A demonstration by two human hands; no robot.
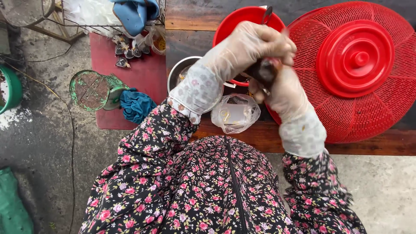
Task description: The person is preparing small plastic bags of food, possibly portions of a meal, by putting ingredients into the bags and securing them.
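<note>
Dark and glossy, the small lump (264, 71) pinched between both gloved hands looks wet and soft, most likely slippery, so a firm pinch around its thick middle would probably serve better than a hold at the tapered end; what exactly it is cannot be told. It sits in the air above the table (260, 136), just in front of the red bowl (234, 21). The left hand (255, 43) comes over from above, fingers curled down and clenched onto the lump's upper side, wrist bent and forearm slanting up from the floral sleeve. The right hand (281, 93) cups it from beneath, grasping the lower side, forearm nearly upright. A thin metal tool (267, 14) pokes up behind the left hand. Beside them lie a red mesh cover (381, 108), a metal pot (177, 73) and a clear plastic bag (236, 115).
</note>
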